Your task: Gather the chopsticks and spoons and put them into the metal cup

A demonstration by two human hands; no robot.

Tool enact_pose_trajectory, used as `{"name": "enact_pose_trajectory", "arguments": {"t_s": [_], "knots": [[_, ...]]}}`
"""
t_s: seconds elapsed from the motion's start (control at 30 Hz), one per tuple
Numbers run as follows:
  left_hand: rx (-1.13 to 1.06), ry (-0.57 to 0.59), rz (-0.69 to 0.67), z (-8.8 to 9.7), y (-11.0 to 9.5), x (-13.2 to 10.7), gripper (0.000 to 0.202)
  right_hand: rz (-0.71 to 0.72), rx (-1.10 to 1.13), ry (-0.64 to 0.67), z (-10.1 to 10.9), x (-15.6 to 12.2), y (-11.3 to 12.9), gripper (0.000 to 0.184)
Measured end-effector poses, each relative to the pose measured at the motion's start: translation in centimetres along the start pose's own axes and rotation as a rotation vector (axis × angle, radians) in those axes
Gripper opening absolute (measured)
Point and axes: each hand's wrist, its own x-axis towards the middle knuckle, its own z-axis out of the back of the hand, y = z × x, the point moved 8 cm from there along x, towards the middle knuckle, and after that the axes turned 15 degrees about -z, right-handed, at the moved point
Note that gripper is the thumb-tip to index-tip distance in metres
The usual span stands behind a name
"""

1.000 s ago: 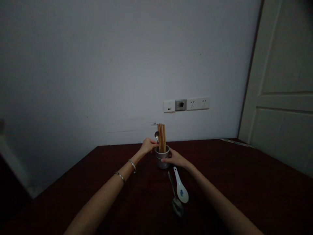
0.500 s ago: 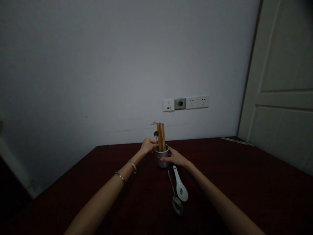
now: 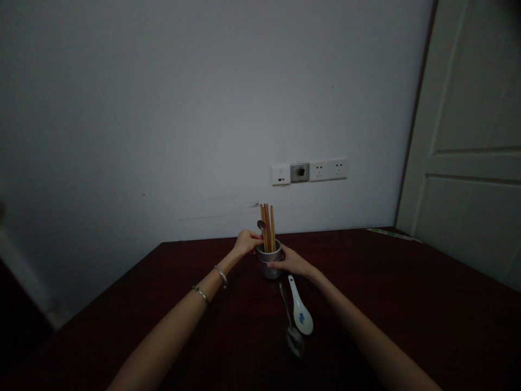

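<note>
A metal cup (image 3: 269, 268) stands upright on the dark red table, with several wooden chopsticks (image 3: 267, 228) rising out of it. At the cup's left rim, my left hand (image 3: 246, 241) is closed in a pinch on a small metal spoon (image 3: 261, 224), whose bowl points up beside the chopsticks. My right hand (image 3: 292, 261) is wrapped around the cup's right side, thumb across its front. Nearer to me lie a white ceramic spoon (image 3: 303, 317) with a blue mark and a larger metal spoon (image 3: 294, 342), side by side.
The table (image 3: 228, 336) meets a pale wall with sockets (image 3: 329, 170) behind the cup. A thin patterned strip (image 3: 394, 234) lies at the far right table edge, near a white door (image 3: 468, 163).
The small spoon's bowl has dropped slightly and tilted toward the chopsticks. One chopstick now leans a little apart from the others. Both hands have barely moved.
</note>
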Motion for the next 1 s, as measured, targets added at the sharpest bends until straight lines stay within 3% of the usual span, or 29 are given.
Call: {"name": "enact_pose_trajectory", "arguments": {"t_s": [1.0], "knots": [[-0.061, -0.023, -0.007, -0.24, 0.54, 0.20, 0.021, 0.005, -0.053, -0.011, 0.12, 0.18, -0.21, 0.076]]}}
